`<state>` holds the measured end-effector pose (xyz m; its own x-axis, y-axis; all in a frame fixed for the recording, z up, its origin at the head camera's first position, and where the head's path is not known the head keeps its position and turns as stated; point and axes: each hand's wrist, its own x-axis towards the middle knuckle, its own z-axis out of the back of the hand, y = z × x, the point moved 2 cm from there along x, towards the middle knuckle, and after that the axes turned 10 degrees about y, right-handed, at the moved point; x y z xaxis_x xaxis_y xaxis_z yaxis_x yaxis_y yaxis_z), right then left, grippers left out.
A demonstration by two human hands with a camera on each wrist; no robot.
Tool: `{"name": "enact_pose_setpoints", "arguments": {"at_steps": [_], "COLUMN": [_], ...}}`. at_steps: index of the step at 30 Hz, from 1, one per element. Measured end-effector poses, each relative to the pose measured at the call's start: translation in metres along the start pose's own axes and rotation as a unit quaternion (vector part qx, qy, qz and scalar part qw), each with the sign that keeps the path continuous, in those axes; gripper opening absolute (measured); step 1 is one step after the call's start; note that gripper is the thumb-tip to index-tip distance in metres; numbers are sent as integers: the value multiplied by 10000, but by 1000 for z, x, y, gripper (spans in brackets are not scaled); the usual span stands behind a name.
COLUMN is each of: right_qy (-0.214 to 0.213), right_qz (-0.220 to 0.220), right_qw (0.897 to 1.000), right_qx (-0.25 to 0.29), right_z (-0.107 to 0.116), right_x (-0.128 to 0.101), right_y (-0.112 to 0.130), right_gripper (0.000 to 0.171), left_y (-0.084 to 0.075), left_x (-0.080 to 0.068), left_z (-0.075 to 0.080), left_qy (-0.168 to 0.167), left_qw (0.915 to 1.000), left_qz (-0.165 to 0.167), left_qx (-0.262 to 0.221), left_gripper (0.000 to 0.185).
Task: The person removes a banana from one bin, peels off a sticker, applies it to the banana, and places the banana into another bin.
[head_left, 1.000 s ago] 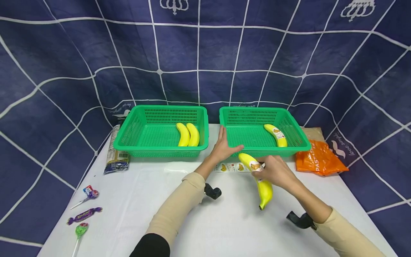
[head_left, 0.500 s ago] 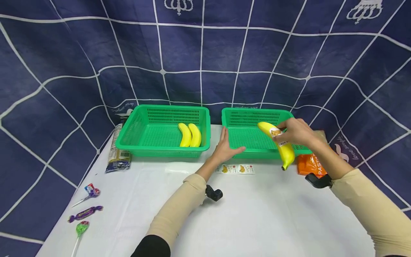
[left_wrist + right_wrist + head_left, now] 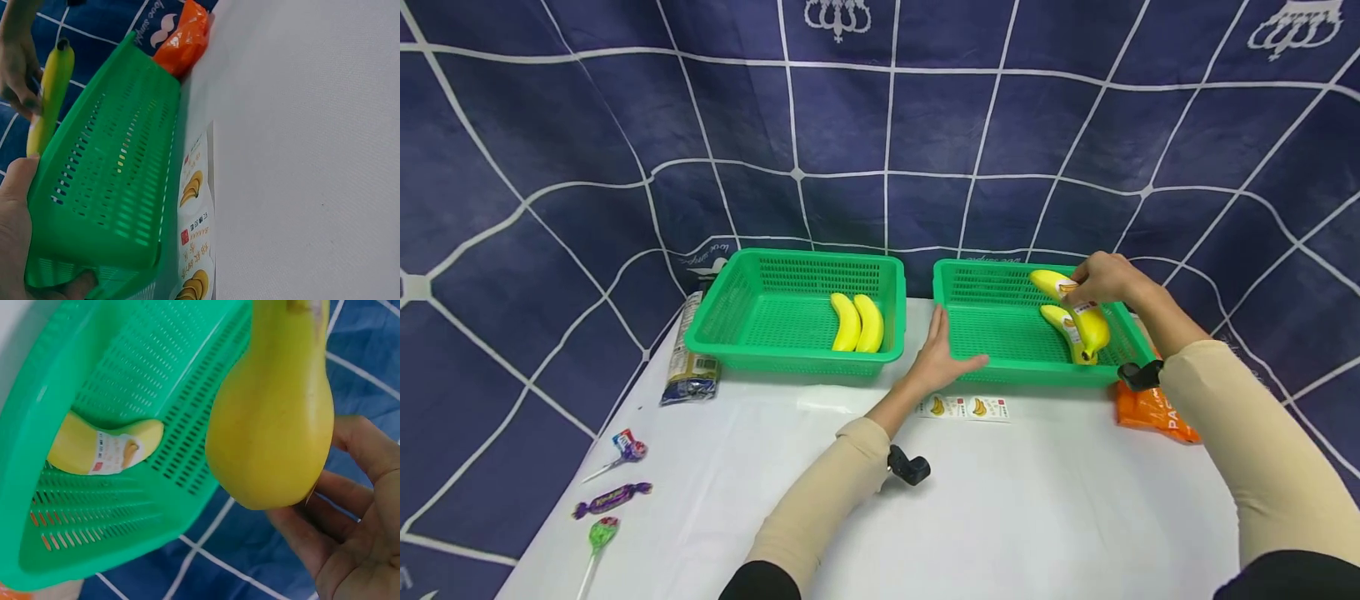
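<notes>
Head view: the right hand (image 3: 1101,279) grasps a yellow labelled banana (image 3: 1078,310) in its fingers above the right green perforated plastic basket (image 3: 1000,367), over a second labelled banana (image 3: 1060,323) lying inside. The left hand (image 3: 943,354), fingers released and straight, rests against that basket's near left corner on the white desk (image 3: 1000,517). Right wrist view alone shows the lying banana's sticker; left wrist view shows the banana sticker strip (image 3: 195,237) beside the basket wall.

White table (image 3: 1015,517) with two green baskets (image 3: 741,350), sweets (image 3: 613,498).
</notes>
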<state>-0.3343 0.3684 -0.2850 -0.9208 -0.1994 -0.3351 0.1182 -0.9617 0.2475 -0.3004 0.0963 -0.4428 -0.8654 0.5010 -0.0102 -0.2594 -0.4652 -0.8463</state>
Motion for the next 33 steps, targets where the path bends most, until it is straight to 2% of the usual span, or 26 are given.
{"name": "enact_pose_setpoints", "arguments": {"at_steps": [9,16,23,29,33], "right_qy": [193,566,827,1069,1003], "right_qz": [-117,-117,-357,-252,-181], "right_qw": [9997,9981,9955,9920,9933], "right_qx": [23,193,278,625,552], "right_z": [-4,-10,-17,-30,-41], "right_x": [34,53,70,84,90], "right_y": [-28,-41,-52,-62,-65], "right_gripper": [57,60,58,58,55], "left_y": [-7,-9,-6,-4,-3], "left_x": [1,0,-1,-2,-3], "left_z": [-2,-2,-3,-2,-1], "left_qy": [103,130,145,109,74], "left_qw": [9999,9999,9999,9999,9999], "left_qz": [-70,-27,9,-4,20], "left_qx": [21,27,22,63,66], "left_gripper": [113,114,115,115,115]}}
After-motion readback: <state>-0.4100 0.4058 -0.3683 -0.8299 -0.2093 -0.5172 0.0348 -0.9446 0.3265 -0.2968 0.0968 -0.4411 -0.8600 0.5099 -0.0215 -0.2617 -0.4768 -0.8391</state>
